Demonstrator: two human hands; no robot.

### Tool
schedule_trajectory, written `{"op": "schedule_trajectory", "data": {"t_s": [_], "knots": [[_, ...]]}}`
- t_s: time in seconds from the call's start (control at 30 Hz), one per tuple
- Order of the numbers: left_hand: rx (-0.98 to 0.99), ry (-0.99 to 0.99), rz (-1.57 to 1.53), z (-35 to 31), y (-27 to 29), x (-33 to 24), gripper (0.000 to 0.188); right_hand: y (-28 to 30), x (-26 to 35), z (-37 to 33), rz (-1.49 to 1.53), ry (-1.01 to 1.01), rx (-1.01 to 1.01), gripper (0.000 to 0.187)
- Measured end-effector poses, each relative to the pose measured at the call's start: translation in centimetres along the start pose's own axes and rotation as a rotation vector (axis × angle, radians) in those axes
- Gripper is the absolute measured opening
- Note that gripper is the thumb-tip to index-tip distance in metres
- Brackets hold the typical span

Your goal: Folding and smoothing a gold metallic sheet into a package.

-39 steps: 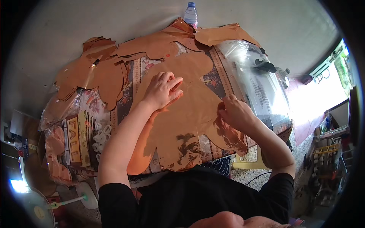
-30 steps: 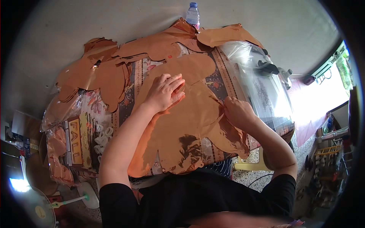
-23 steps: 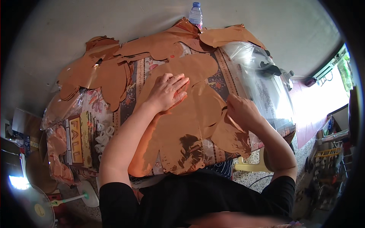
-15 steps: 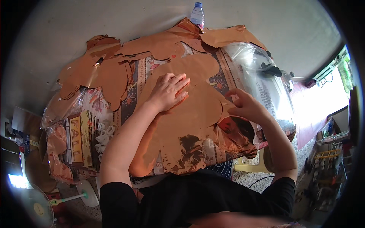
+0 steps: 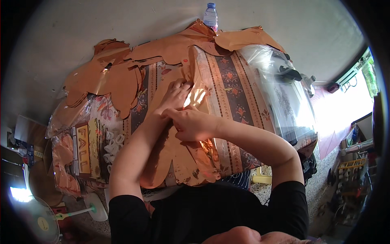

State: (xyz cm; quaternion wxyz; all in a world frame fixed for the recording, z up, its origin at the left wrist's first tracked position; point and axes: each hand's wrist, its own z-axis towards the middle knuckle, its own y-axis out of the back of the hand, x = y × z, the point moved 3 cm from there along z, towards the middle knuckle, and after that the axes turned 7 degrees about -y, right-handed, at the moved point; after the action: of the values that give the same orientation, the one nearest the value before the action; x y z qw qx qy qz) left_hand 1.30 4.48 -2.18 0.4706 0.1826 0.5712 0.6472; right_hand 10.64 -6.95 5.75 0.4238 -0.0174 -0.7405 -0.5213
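A large copper foil sheet [image 5: 185,162], cut in a lobed leaf shape, lies on the table in front of me, its right half folded over to the left. My left hand [image 5: 175,96] lies on the sheet near the fold, fingers pointing away from me. My right hand [image 5: 191,124] crosses over just below it, touching the left wrist and gripping the folded-over edge. The shiny underside of the fold [image 5: 199,97] shows beside my left fingers.
More copper foil cutouts [image 5: 109,79] are piled at the back left and along the far edge. A water bottle [image 5: 210,11] stands at the back. A clear plastic bag [image 5: 284,97] covers the right end of the patterned tablecloth [image 5: 237,91]. Packaged decorations [image 5: 81,150] lie at left, with a fan [image 5: 40,221] below.
My right hand has carried the sheet's right edge leftward across the table to meet my left hand, folding the sheet and baring the tablecloth on the right. The left hand stayed almost still.
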Motion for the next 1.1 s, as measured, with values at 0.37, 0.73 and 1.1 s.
{"op": "schedule_trajectory", "data": {"t_s": [0.37, 0.73, 1.1], "knots": [[-0.128, -0.149, 0.156, -0.3, 1.6, -2.9, 0.040, 3.3, -7.1, -4.1, -0.170, -0.191, -0.544, 0.049], [-0.075, -0.093, 0.193, 0.0, 0.3, -1.7, 0.030, -3.9, -2.7, -6.0, -0.331, -0.075, -0.141, 0.091], [-0.175, -0.159, 0.121, 0.1, -0.4, -0.8, 0.031, -0.7, -7.0, -5.6, -0.376, -0.205, -0.407, 0.073]]}}
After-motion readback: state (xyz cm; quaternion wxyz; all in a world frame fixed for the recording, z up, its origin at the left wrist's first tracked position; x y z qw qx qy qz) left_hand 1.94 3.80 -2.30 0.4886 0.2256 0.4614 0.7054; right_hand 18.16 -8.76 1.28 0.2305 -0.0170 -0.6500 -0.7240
